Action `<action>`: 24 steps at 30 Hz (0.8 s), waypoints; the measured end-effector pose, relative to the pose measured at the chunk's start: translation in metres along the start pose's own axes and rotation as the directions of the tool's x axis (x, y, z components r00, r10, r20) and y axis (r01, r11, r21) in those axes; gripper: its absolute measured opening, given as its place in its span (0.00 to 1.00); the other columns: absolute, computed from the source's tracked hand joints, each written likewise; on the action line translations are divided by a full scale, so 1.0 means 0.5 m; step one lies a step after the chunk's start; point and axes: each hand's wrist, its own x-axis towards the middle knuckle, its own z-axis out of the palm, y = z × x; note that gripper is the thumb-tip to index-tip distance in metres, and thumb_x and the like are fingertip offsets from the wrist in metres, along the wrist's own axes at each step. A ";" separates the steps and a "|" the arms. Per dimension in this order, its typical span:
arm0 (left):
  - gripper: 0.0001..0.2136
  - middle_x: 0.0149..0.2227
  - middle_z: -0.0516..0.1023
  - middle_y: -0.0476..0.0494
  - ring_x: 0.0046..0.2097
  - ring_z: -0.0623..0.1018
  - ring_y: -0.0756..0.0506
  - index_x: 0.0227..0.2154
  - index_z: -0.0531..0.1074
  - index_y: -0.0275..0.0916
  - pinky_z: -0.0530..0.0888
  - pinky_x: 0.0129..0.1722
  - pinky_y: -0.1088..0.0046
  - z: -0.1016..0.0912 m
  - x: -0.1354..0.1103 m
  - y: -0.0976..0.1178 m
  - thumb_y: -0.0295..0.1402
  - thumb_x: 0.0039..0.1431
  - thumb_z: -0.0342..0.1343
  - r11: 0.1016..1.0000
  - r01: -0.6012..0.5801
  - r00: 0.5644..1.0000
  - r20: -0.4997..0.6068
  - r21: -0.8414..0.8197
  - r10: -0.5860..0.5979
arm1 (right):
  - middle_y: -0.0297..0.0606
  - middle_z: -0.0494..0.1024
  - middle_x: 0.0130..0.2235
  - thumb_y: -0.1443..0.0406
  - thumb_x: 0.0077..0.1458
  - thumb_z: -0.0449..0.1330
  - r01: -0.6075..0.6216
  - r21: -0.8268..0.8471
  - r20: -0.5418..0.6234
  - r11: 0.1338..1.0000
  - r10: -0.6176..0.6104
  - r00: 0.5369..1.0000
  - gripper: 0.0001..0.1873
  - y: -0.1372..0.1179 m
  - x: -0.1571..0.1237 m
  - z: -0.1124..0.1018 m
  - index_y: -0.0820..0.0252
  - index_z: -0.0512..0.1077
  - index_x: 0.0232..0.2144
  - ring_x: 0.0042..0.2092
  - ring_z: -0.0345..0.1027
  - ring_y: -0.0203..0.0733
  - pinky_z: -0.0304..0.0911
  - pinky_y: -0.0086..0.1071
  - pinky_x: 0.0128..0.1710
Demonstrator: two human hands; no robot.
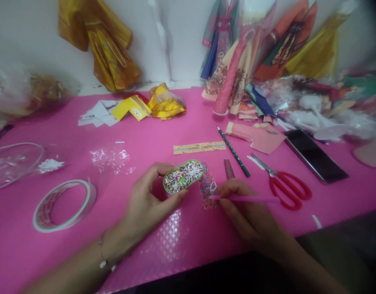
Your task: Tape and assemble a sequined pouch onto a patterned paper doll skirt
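The bead case sits in my left hand, gripped with the thumb along its near side and fingers curled at its left; I judge it light and stiff, but the loose little beads could spill or slide, so the rim is where to hold, kept level. Right of the case, my right hand pinches a slim pink stick, its tip over a patterned strip just right of the case; whether they touch, I cannot tell. Farther right of the case, scissors lie on the counter; beyond it, a yellowish strip.
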 end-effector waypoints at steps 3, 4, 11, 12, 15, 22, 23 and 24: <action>0.13 0.40 0.76 0.46 0.41 0.77 0.44 0.42 0.70 0.41 0.73 0.41 0.65 -0.001 0.001 0.001 0.30 0.54 0.63 1.000 0.025 1.000 -0.001 0.000 -0.025 | 0.33 0.73 0.36 0.71 0.63 0.53 0.009 -0.003 -0.022 1.000 -0.009 1.000 0.06 -0.003 0.008 0.005 0.54 0.66 0.39 0.37 0.69 0.38 0.65 0.31 0.37; 0.13 0.39 0.76 0.46 0.41 0.77 0.44 0.41 0.70 0.41 0.73 0.41 0.65 -0.001 0.002 0.001 0.30 0.54 0.63 1.000 0.028 1.000 -0.005 0.001 -0.028 | 0.33 0.75 0.36 0.71 0.63 0.53 0.035 -0.016 -0.034 0.999 -0.035 0.999 0.07 -0.003 0.011 0.006 0.54 0.67 0.40 0.37 0.69 0.38 0.65 0.31 0.37; 0.12 0.39 0.76 0.47 0.41 0.77 0.45 0.40 0.70 0.42 0.73 0.41 0.66 -0.002 0.005 0.008 0.29 0.53 0.63 1.000 0.012 1.000 -0.011 0.014 -0.012 | 0.39 0.79 0.42 0.69 0.63 0.51 0.336 -0.167 0.134 0.927 -0.317 0.939 0.14 0.003 0.017 0.019 0.56 0.70 0.48 0.50 0.70 0.48 0.64 0.44 0.53; 0.12 0.39 0.76 0.47 0.41 0.77 0.45 0.40 0.70 0.42 0.73 0.41 0.66 -0.002 0.005 0.008 0.30 0.53 0.63 1.000 0.014 1.000 -0.014 0.014 -0.014 | 0.40 0.80 0.43 0.69 0.63 0.50 0.341 -0.205 0.136 0.918 -0.318 0.938 0.14 0.006 0.016 0.023 0.56 0.71 0.47 0.51 0.69 0.48 0.63 0.44 0.54; 0.11 0.38 0.76 0.47 0.40 0.77 0.45 0.39 0.70 0.41 0.73 0.41 0.66 -0.001 0.006 0.010 0.30 0.53 0.63 0.999 0.020 1.000 -0.022 0.037 -0.019 | 0.42 0.79 0.45 0.70 0.64 0.48 0.374 -0.315 0.154 0.872 -0.342 0.927 0.14 0.019 0.016 0.033 0.57 0.72 0.45 0.53 0.69 0.47 0.63 0.43 0.55; 0.11 0.37 0.76 0.48 0.39 0.77 0.46 0.38 0.70 0.40 0.73 0.39 0.67 -0.002 0.007 0.016 0.29 0.52 0.63 0.998 0.027 0.999 -0.020 0.053 -0.026 | 0.37 0.79 0.47 0.71 0.61 0.53 0.388 -0.317 0.168 0.865 -0.351 0.921 0.13 0.028 0.015 0.032 0.51 0.73 0.43 0.55 0.68 0.46 0.62 0.43 0.58; 0.11 0.37 0.76 0.48 0.39 0.76 0.46 0.38 0.70 0.40 0.73 0.39 0.68 -0.002 0.007 0.017 0.29 0.52 0.64 0.998 0.025 0.999 -0.023 0.051 -0.024 | 0.36 0.79 0.47 0.72 0.61 0.54 0.366 -0.310 0.139 0.877 -0.339 0.930 0.13 0.026 0.014 0.030 0.51 0.73 0.42 0.55 0.68 0.46 0.62 0.44 0.58; 0.11 0.37 0.76 0.48 0.39 0.76 0.46 0.38 0.70 0.40 0.72 0.39 0.68 -0.002 0.007 0.017 0.29 0.52 0.64 0.998 0.025 0.999 -0.025 0.050 -0.024 | 0.36 0.78 0.47 0.73 0.60 0.55 0.346 -0.303 0.105 0.888 -0.330 0.938 0.14 0.026 0.012 0.028 0.51 0.73 0.41 0.55 0.68 0.46 0.61 0.44 0.59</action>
